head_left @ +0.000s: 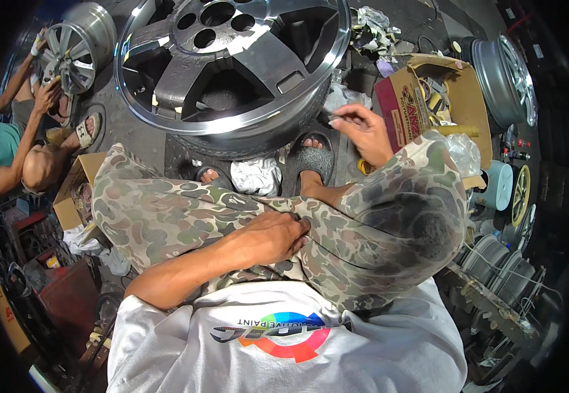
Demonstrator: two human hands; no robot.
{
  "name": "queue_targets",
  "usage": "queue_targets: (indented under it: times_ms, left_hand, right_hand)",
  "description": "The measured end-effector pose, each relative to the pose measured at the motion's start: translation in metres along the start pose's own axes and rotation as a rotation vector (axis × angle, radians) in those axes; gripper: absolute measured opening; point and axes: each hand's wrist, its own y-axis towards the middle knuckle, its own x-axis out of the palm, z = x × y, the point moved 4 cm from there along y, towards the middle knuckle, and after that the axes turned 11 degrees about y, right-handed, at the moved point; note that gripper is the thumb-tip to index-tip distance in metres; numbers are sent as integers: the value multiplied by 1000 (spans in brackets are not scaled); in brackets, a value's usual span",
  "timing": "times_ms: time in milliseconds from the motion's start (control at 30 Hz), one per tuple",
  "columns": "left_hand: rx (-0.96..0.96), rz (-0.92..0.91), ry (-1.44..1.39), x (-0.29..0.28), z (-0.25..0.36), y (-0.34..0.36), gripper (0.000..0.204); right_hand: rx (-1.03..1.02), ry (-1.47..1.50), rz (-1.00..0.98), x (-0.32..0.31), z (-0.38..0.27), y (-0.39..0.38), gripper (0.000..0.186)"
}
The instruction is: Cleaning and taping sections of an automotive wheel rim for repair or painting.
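Note:
A large alloy wheel (258,62) with a polished face and dark openings lies on a tire (232,145) in front of me. My right hand (360,128) is raised beside the wheel's lower right, fingertips pinched on something small and dark that I cannot make out. My left hand (274,236) rests on my camouflage trousers (389,216) in my lap, fingers curled under, their contents hidden. A crumpled white cloth (255,177) lies between my sandalled feet below the wheel.
At left, a co-worker's hands (47,95) are on another wheel (78,56), beside a cardboard box (71,183). At right are an open box (396,105) of rolls, a standing rim (494,82), a pale blue container (494,187) and stacked rims (494,262). Crumpled paper (373,29) lies behind.

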Motion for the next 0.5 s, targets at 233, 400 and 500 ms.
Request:
queue_targets:
  times_ms: [233,400,500]
  left_hand:
    - [26,42,-13,10,3,-4,25]
    - [72,86,-16,12,5,-7,26]
    - [52,70,-1,13,3,-5,26]
  right_hand:
    - [90,213,676,-81,49,-46,30]
    - [281,-54,675,-66,122,-56,30]
    - [369,-158,645,-58,167,-45,33]
